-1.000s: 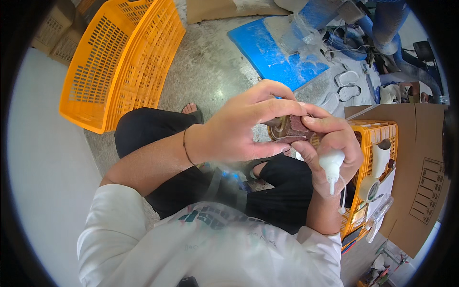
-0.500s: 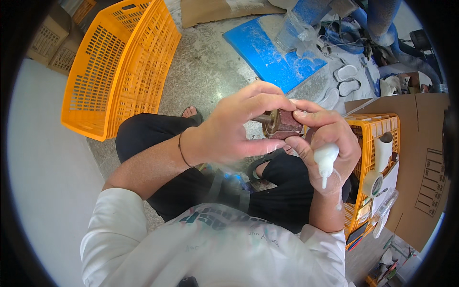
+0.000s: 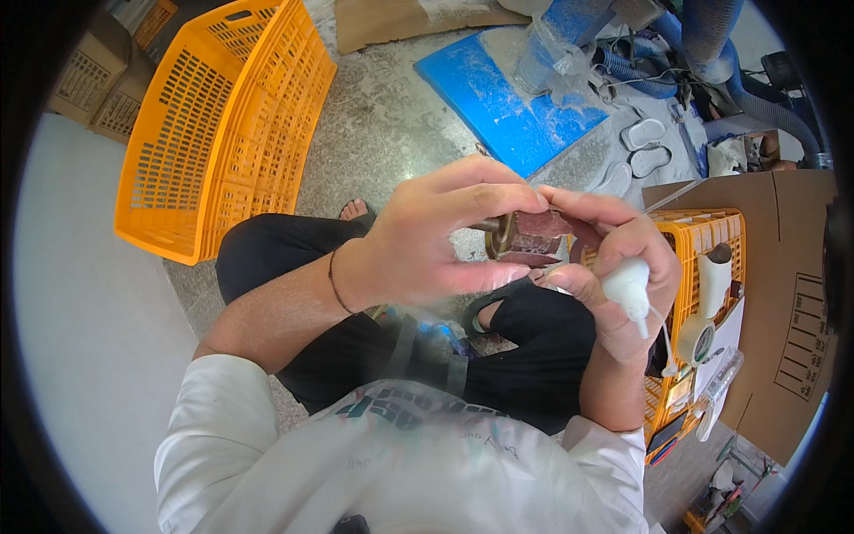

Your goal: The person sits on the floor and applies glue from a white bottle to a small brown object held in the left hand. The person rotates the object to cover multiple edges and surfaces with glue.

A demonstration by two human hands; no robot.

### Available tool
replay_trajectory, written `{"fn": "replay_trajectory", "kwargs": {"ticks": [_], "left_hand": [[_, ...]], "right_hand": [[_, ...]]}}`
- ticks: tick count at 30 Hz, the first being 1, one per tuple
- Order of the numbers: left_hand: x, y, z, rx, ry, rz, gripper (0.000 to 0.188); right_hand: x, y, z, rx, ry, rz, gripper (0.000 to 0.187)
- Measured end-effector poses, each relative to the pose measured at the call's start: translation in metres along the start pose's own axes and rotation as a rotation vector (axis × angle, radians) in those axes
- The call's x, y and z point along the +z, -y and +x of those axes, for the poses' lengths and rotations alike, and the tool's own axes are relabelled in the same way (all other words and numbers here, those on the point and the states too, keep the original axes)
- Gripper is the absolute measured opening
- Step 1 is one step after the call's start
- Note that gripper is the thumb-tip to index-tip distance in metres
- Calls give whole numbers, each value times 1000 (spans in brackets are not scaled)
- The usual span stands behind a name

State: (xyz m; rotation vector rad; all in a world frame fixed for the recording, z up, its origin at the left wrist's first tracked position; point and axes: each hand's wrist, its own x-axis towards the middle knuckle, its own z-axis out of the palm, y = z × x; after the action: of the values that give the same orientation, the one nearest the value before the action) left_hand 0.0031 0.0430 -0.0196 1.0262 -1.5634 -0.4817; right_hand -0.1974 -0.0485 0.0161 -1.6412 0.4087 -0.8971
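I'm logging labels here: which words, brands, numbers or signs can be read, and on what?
Wording is left uncopied; only its place is given.
White shirt: large dark lettering, partly lost in folds, with smaller, faint writing beneath.
Large cardboard box at right: black ruled panel, its characters too small to read.
Cartons at upper left: print too small to read.
White bottle in the right hand: no print visible.

Mid-frame, fingers of the left hand [image 3: 431, 231] and right hand [image 3: 633, 240] partly cover the dark-red, rough-faced cylinder [image 3: 536, 245]; the white plastic squeeze bottle [image 3: 628, 287] has its rear end hidden in the right grip. Orange perforated plastic crate [image 3: 213, 169], upper left, cut off by top edge. Shiny blue item [image 3: 449, 336], just below centre, too blurred to identify.
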Motion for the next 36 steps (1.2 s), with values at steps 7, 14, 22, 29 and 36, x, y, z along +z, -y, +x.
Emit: {"fn": "replay_trajectory", "kwargs": {"ticks": [7,14,22,29,36], "left_hand": [[-6,-3,1,-58,-16,62,49],[2,1,-5,-259,-87,-191,48],[1,4,-9,-194,-40,-53,48],[3,7,-8,-87,-28,49,47],[2,7,-9,-74,-28,58,46]], "right_hand": [[-19,13,-5,17,-94,-406,46],[-14,16,-13,68,86,-370,29],[-13,16,-6,-162,157,-644,32],[-10,10,-7,-196,132,-600,35],[-9,8,-5,-204,150,-620,34]]}}
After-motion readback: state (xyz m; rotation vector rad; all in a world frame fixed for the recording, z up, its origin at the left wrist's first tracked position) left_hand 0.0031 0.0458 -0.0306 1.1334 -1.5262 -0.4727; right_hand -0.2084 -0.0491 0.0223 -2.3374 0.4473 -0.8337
